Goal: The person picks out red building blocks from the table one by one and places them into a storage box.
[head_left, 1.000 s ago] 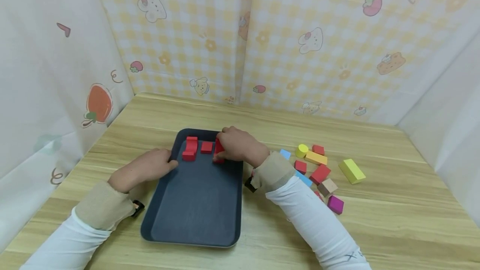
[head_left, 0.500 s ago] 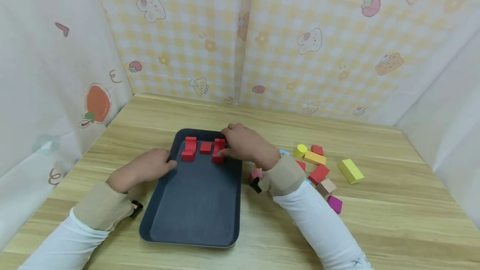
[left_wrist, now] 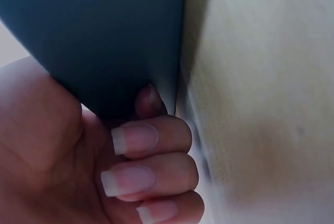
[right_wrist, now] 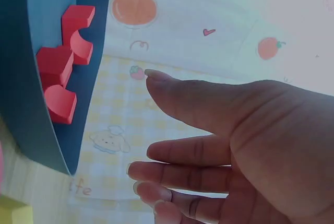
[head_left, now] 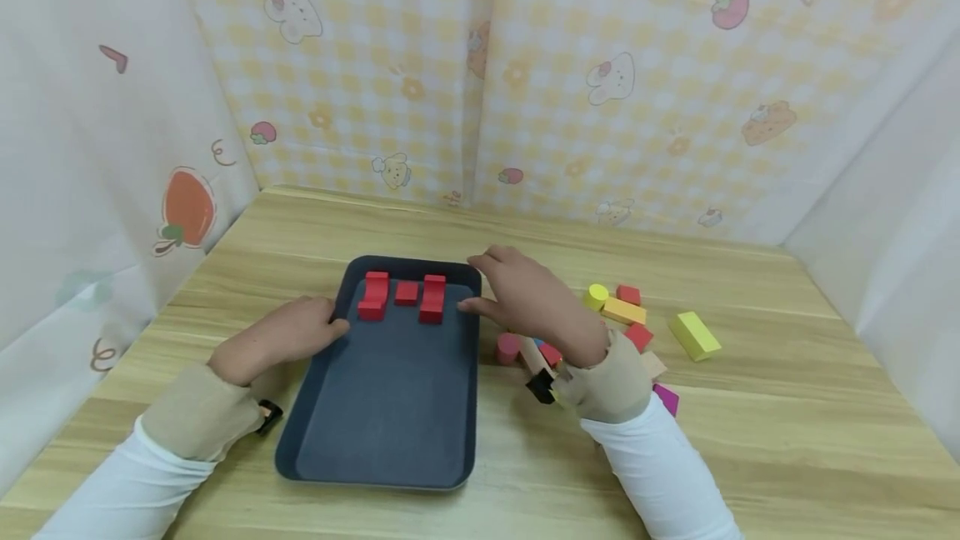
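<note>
My left hand point(head_left: 288, 332) grips the left rim of a dark grey rectangular tray point(head_left: 386, 407); in the left wrist view its fingers point(left_wrist: 138, 138) curl beside the tray wall. Three red blocks lie in a row at the tray's far end: an arch-cut block point(head_left: 372, 307), a small flat square block point(head_left: 407, 294) and a second arch-cut block point(head_left: 432, 298). At the far right corner of the tray, my right hand point(head_left: 528, 302) is spread, thumb apart from the fingers, holding nothing. The right wrist view shows its thumb and fingers apart, with the red blocks beyond.
Loose wooden blocks lie right of the tray, partly hidden by my right forearm. Among them are a yellow cylinder point(head_left: 596, 297), an orange bar point(head_left: 624, 312), a pink-red cylinder point(head_left: 507, 348), a purple block point(head_left: 665, 399) and a yellow bar point(head_left: 695, 336). Patterned cloth point(head_left: 420, 132) hangs behind the table.
My right hand has let go of the right-hand arch-cut block and drawn back rightward over the tray's rim. That block stays in the tray. The left hand keeps its hold.
</note>
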Demonstrator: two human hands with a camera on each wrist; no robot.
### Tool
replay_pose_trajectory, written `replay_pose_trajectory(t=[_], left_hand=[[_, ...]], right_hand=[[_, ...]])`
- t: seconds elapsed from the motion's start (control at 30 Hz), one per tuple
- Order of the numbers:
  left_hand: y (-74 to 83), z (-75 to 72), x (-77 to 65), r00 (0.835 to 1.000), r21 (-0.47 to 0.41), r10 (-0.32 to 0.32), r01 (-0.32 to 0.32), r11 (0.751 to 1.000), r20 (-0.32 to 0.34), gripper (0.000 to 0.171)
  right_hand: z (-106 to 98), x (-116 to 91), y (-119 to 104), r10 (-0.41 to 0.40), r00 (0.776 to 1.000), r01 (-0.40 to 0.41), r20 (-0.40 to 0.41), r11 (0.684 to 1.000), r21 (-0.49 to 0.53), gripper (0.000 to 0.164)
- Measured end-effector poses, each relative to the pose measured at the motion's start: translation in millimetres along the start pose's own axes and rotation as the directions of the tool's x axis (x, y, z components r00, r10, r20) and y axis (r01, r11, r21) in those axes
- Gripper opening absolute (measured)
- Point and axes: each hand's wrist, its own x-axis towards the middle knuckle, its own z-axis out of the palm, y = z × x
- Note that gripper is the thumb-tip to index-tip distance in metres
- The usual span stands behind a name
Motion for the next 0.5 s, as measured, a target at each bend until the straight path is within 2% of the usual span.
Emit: replay_pose_trajectory(t=[0.3, 0.5], left_hand=[[0.3, -1.0, 1.1, 1.000, -0.002, 0.003, -0.003, 1.000, 0.013, 0.026], [-0.1, -2.2, -0.4, 1.000, -0.003, 0.002, -0.002, 1.000, 0.012, 0.026]], right_hand=[[-7, -26, 21, -0.012, 0.999, 0.011, -0.049, 1.000, -0.020, 0.054], [-9, -41, 38, 0.020, 0.999, -0.020, -0.051, 1.000, 0.002, 0.043]])
